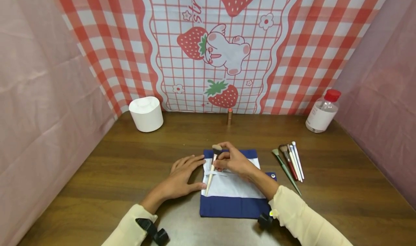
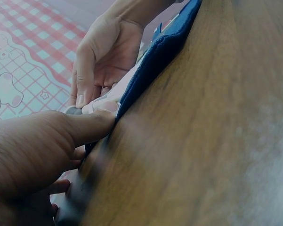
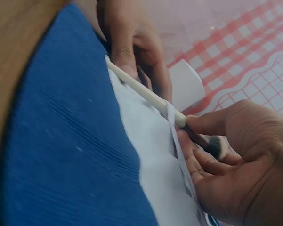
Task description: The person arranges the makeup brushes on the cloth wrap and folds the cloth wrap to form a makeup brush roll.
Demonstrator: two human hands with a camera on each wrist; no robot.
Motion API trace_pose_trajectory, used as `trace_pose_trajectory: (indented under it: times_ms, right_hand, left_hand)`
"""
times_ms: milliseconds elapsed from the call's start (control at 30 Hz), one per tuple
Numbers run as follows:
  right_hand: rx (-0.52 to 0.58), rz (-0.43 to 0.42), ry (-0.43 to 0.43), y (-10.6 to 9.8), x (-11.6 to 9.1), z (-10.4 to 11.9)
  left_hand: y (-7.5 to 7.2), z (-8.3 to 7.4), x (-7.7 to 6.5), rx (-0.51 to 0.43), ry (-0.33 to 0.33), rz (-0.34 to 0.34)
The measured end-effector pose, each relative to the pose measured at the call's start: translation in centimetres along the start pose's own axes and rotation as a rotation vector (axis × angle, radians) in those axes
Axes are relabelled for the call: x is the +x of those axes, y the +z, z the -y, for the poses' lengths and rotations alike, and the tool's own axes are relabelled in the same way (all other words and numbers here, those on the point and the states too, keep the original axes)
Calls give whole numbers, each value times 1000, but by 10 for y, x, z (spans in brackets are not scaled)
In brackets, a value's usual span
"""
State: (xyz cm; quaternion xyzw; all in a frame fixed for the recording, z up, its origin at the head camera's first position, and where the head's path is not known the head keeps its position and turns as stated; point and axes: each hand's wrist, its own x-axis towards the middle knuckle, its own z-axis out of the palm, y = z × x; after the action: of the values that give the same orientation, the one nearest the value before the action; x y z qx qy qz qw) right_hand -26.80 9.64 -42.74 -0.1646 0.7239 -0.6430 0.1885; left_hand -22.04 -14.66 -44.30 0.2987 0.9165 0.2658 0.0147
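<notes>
A makeup brush (image 1: 211, 174) with a cream handle and dark bristles lies along the left side of a navy and white fabric brush roll (image 1: 240, 207). My right hand (image 1: 234, 161) pinches it near the bristle end, as the right wrist view shows. There the handle passes under a thin white strap (image 3: 173, 129), its tip at the edge of the navy band. My left hand (image 1: 182, 177) rests at the roll's left edge, fingers spread and thumb on the border. In the left wrist view that thumb (image 2: 96, 125) presses the roll's edge.
Several more makeup brushes (image 1: 289, 163) lie right of the roll, beside its snap tab (image 1: 272, 176). Behind stand a white container (image 1: 147, 116) at left, a small brown tube (image 1: 229, 117), and a red-capped bottle (image 1: 322, 112) at right. A checked cloth (image 1: 224, 91) hangs at the back.
</notes>
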Motion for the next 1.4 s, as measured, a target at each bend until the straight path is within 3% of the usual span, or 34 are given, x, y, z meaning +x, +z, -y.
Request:
trace_pose_trajectory:
  times_ms: [300,700,933,1100,1400]
  right_hand:
    - [-18,-28,2,-2,2,4]
    - [-125,84,-24,-5,2,5]
    - [-108,78,-28,-6,1,2]
    - [-165,77,-63,-6,-2,-2]
    - [-229,68,-52,-4,-3,-6]
  left_hand:
    - [-3,0,4,10,3,-4]
    - [-3,-1,5,16,4,0]
    - [-2,-1,4,17,6,-7]
    - [-1,-2,2,14,7,-14]
    - [1,-1,0,13,4,-20]
